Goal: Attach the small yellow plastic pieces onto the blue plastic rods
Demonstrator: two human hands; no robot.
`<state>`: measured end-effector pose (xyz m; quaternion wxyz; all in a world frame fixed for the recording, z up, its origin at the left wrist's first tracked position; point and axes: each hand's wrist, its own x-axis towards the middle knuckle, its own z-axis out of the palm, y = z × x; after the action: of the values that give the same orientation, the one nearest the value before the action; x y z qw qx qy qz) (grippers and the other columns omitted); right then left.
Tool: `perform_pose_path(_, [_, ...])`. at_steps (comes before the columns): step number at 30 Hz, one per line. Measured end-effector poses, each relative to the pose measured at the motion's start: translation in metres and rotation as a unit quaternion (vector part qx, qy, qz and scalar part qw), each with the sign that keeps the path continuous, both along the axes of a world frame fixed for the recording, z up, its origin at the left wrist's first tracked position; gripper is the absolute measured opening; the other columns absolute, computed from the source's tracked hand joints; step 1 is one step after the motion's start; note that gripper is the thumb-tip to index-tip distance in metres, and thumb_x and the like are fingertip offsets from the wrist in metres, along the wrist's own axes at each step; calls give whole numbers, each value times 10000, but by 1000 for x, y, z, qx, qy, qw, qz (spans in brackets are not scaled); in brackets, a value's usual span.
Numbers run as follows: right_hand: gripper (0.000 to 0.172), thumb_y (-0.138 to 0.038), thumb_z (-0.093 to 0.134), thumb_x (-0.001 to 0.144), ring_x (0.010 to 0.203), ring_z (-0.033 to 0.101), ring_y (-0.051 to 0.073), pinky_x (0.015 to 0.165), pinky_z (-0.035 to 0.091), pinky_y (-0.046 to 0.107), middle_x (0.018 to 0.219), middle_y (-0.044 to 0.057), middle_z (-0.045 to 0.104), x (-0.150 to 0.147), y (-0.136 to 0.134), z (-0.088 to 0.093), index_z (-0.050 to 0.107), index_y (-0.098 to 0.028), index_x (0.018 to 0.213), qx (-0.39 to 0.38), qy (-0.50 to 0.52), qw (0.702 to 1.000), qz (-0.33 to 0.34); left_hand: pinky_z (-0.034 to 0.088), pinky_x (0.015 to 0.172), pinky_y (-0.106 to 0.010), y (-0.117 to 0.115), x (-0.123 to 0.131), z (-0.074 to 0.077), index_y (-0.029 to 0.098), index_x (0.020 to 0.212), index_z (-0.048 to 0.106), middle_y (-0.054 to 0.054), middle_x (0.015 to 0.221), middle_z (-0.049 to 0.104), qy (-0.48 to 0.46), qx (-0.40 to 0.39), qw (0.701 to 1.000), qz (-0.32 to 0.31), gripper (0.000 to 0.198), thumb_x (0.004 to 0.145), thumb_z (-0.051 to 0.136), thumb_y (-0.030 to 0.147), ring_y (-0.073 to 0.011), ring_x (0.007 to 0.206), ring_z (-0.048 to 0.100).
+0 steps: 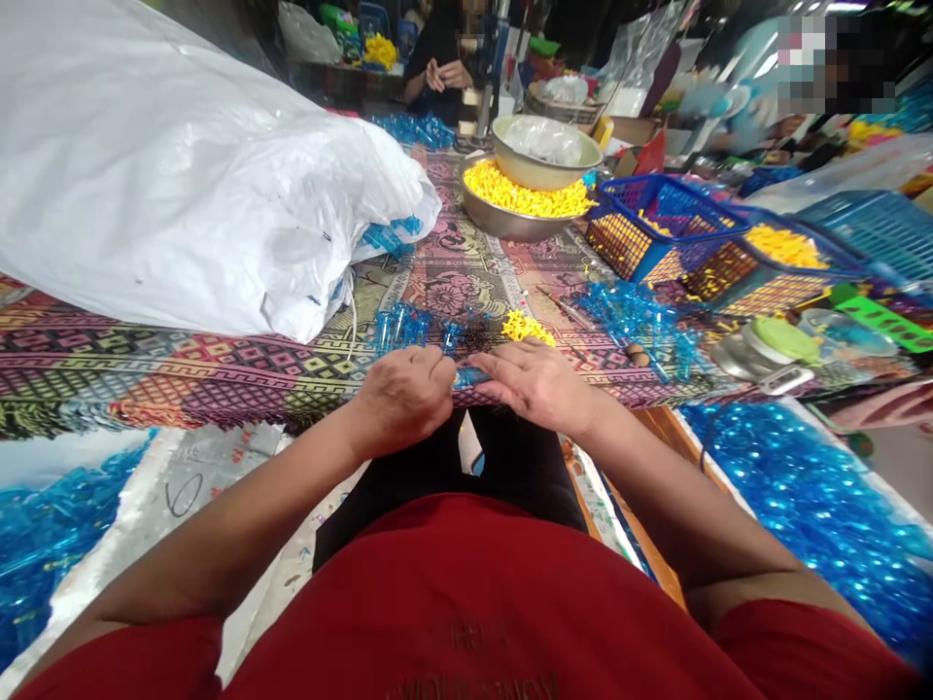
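Observation:
Both my hands meet at the near edge of a table covered with a patterned cloth (pixel 182 374). My left hand (pixel 402 397) is curled closed and my right hand (pixel 535 384) has its fingers pressed together; between them they pinch a small clear blue plastic piece (pixel 470 375). Just beyond my fingers lie a cluster of blue plastic pieces (pixel 408 326) and a small heap of yellow plastic pieces (pixel 526 328).
A big white plastic sack (pixel 167 185) fills the left of the table. A metal bowl of yellow pieces (pixel 521 204) holds a cream bowl (pixel 545 151). Blue baskets (pixel 663 228) stand at right. Bags of blue pieces (pixel 809 496) flank my lap. Another person's hands (pixel 446 76) work at the far end.

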<state>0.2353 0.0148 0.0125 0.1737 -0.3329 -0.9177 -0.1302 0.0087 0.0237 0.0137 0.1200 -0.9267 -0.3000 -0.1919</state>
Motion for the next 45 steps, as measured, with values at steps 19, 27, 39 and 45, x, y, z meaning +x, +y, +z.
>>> perform_pose_path(19, [399, -349, 397, 954, 991, 628, 205, 832, 520, 360, 1120, 120, 656, -20, -10, -66, 470, -191, 1313, -114, 321, 940, 10, 513, 873, -375, -22, 43, -30, 175, 939, 653, -66, 928, 709, -534, -392, 749, -13, 196, 784, 645, 294, -201, 888, 664])
perform_pose_path(27, [640, -552, 603, 798, 1079, 550, 282, 922, 460, 462, 1171, 150, 596, -13, -25, 10, 488, -175, 1303, -47, 252, 966, 39, 496, 705, -285, -16, 35, -31, 171, 920, 561, -64, 860, 664, -381, -203, 895, -110, 102, 839, 539, 230, -164, 775, 615])
perform_pose_path(39, [251, -370, 511, 900, 796, 606, 185, 718, 522, 326, 830, 83, 634, -24, -23, 23, 647, -158, 911, 11, 242, 970, 23, 458, 657, -269, -27, 45, -31, 195, 832, 493, -39, 775, 614, -373, -174, 904, -114, 48, 836, 489, 147, -150, 713, 583])
perform_pose_path(45, [223, -355, 556, 881, 814, 618, 168, 754, 521, 320, 853, 68, 650, -21, -6, -4, 651, -172, 964, -80, 358, 930, 21, 449, 619, -275, -16, 43, -32, 172, 790, 513, -43, 728, 619, -362, -269, 892, -34, 40, 793, 521, 211, -154, 663, 577])
